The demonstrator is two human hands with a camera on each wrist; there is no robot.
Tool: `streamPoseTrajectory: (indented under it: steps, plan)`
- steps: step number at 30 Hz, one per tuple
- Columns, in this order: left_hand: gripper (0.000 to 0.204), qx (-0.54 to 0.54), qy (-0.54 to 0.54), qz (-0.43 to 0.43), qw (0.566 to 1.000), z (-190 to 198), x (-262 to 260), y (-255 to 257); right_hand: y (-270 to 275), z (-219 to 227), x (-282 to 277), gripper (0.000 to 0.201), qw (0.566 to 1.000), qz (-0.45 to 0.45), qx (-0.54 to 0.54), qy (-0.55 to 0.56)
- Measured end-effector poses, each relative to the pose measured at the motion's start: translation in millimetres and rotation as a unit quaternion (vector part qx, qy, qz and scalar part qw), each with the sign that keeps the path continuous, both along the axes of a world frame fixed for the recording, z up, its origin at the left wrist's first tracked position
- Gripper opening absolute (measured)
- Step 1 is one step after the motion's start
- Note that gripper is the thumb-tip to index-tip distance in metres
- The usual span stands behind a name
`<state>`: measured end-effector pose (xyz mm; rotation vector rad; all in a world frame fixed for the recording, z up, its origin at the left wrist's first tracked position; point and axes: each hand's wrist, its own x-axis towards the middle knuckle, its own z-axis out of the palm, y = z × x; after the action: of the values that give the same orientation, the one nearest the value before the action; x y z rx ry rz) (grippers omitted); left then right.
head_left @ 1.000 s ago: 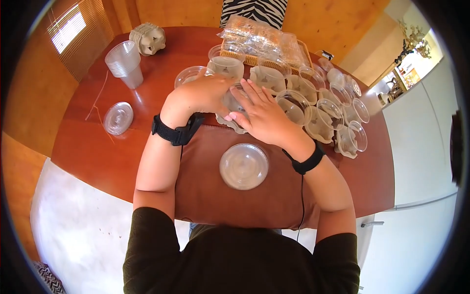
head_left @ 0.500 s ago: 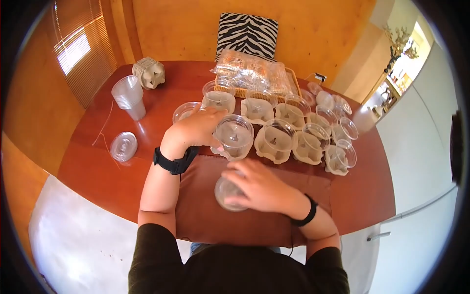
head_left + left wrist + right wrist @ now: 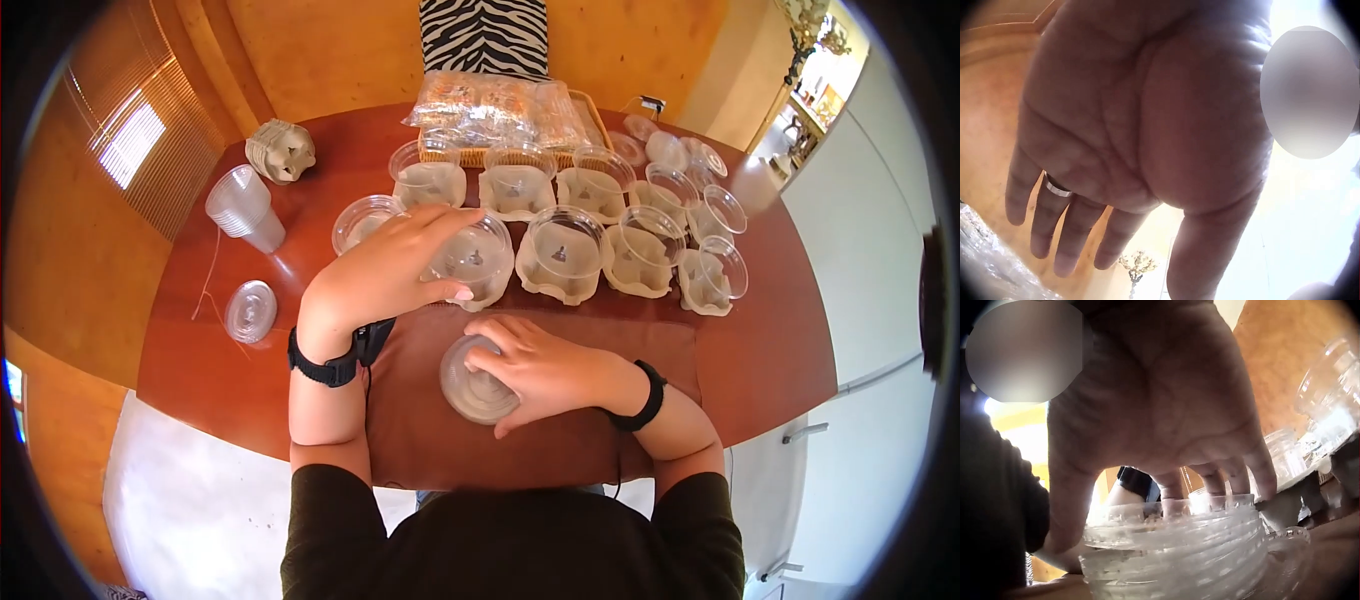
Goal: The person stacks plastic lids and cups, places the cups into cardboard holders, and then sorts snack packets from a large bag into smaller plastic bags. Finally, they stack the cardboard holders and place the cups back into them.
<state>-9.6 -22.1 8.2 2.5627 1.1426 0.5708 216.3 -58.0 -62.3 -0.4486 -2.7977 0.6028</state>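
Observation:
In the head view my right hand (image 3: 555,378) reaches over a stack of clear plastic lids (image 3: 462,385) on the brown cloth. The right wrist view shows the ribbed lid stack (image 3: 1179,556) below the palm, with my thumb at its near side and my fingers curled over the far rim, round the top lid. My left hand (image 3: 385,268) hovers by a clear plastic cup (image 3: 480,250) in a pulp cup holder, overlapping its left side. Seen from the left wrist, that hand (image 3: 1110,125) has extended, spread fingers, a ring on one, and a bare palm.
More clear cups (image 3: 563,240) sit in pulp holders in two rows. Behind them stands a wicker basket (image 3: 590,110) with wrapped packets (image 3: 500,105). At left are stacked cups (image 3: 245,208), a loose lid (image 3: 250,311) and stacked holders (image 3: 280,150). More clear plastic pieces (image 3: 668,152) lie at back right.
My right hand has left the cup in front, where both hands were together, and come back to the lid stack, its fingers now round it. The left hand has stayed by the cup.

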Motion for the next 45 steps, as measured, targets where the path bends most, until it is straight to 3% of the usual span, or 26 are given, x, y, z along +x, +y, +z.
streamPoseTrajectory:
  steps: [4,7,14,20,23,24,28,31,34,37,40,42,45]
  plan:
    - [0.069,0.011,-0.012,-0.019,1.0,-1,-3,-3,2,-9,2,0.067,0.999,0.016,0.001,0.038]
    - [0.065,0.011,-0.01,-0.038,0.999,4,-4,-8,3,-9,2,0.065,0.999,0.04,0.008,-0.003]
    - [0.06,-0.006,-0.026,-0.074,0.997,11,-3,-13,5,17,9,0.052,0.997,0.046,-0.046,0.035]
    - [0.054,-0.093,-0.171,-0.271,0.943,31,5,-15,16,57,32,0.044,0.983,0.026,-0.149,0.106]
    - [0.043,-0.062,-0.145,-0.263,0.952,25,16,-17,27,72,47,0.046,0.969,0.024,-0.202,0.139]
    - [0.028,-0.042,-0.156,-0.244,0.956,20,21,-17,31,72,50,0.047,0.962,0.023,-0.225,0.15]
    - [0.012,-0.008,-0.171,-0.142,0.975,16,35,-16,44,53,57,0.047,0.911,0.012,-0.348,0.222]
    - [0.012,0.014,-0.191,-0.064,0.979,13,43,-18,44,53,59,0.048,0.895,-0.011,-0.376,0.242]
    - [0.011,0.013,-0.242,-0.024,0.97,9,48,-18,40,70,66,0.04,0.951,-0.062,-0.235,0.193]
    - [0.021,-0.023,-0.301,-0.002,0.953,-1,54,-13,44,63,64,0.03,0.882,-0.096,-0.309,0.342]
    - [0.039,-0.11,-0.388,-0.003,0.915,-1,70,-9,43,73,70,0.026,0.852,-0.191,-0.267,0.408]
    - [0.052,-0.042,-0.338,0.005,0.94,0,83,-4,48,74,74,0.03,0.842,-0.244,-0.214,0.431]
    - [0.063,0.086,-0.225,-0.006,0.971,-7,90,10,66,59,85,0.033,0.843,-0.275,-0.247,0.391]
